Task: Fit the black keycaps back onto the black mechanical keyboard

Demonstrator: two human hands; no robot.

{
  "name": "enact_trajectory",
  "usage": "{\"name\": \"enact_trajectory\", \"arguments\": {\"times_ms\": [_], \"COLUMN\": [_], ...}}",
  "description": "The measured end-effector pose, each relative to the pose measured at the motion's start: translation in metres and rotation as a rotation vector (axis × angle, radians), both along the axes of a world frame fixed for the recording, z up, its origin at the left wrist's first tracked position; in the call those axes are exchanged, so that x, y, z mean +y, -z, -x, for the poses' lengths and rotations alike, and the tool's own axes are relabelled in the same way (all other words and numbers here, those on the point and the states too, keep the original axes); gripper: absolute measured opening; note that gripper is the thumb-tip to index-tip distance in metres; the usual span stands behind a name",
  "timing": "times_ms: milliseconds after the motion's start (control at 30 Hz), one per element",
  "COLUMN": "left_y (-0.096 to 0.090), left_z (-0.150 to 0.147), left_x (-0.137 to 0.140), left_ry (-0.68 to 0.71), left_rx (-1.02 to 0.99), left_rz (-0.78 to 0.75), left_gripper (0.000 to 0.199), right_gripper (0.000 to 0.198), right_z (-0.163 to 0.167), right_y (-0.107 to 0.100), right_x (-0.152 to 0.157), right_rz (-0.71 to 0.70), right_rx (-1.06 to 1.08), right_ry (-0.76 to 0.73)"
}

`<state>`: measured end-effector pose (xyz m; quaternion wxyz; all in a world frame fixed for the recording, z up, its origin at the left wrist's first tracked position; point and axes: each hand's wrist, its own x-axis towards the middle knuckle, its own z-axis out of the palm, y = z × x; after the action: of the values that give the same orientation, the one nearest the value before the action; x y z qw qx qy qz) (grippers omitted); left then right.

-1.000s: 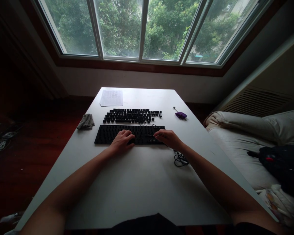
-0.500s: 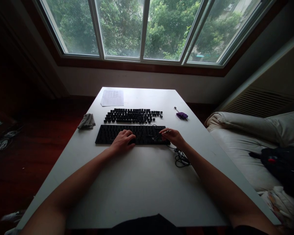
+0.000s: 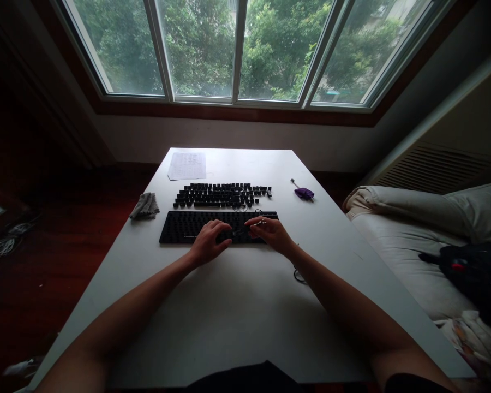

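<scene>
A black keyboard (image 3: 180,228) lies across the table, and its keys look stripped of caps. My left hand (image 3: 209,239) rests on its middle, fingers curved forward and the thumb apart, with nothing seen in it. To the right, my right hand (image 3: 272,233) hovers over the keyboard, its fingers pinched on a small thin metal tool (image 3: 261,222); its exact kind is too small to make out. Just behind the keyboard, several loose black keycaps (image 3: 213,195) stand in rows. A black cable (image 3: 298,276) is mostly hidden beneath my right forearm.
A grey cloth (image 3: 144,206) lies at the table's left edge. A printed sheet (image 3: 187,166) is at the far left. A purple item (image 3: 304,193) and a small brush-like stick (image 3: 293,181) lie on the right. Beyond the right edge stands a pale sofa (image 3: 396,234).
My right hand has moved left along the keyboard with the metal tool, closer to my left hand. My left hand has shifted slightly right, its thumb and fingers spread wider.
</scene>
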<state>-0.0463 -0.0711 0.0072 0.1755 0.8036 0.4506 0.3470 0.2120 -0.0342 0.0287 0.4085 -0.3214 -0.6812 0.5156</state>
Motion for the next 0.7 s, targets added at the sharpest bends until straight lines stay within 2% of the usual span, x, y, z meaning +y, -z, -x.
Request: {"name": "enact_trajectory", "arguments": {"times_ms": [267,700], "left_y": [0.005,0.006], "left_z": [0.004,0.004], "left_x": [0.003,0.004], "left_ry": [0.013,0.060], "left_rx": [-0.274,-0.277], "left_rz": [0.104,0.132], "left_gripper": [0.022,0.024], "right_gripper": [0.032,0.031], "right_z": [0.021,0.025], "right_y": [-0.003,0.007], "right_x": [-0.001,-0.003], "right_rz": [-0.007,0.023], "right_rx": [0.005,0.009], "right_ry": [-0.014,-0.024]}}
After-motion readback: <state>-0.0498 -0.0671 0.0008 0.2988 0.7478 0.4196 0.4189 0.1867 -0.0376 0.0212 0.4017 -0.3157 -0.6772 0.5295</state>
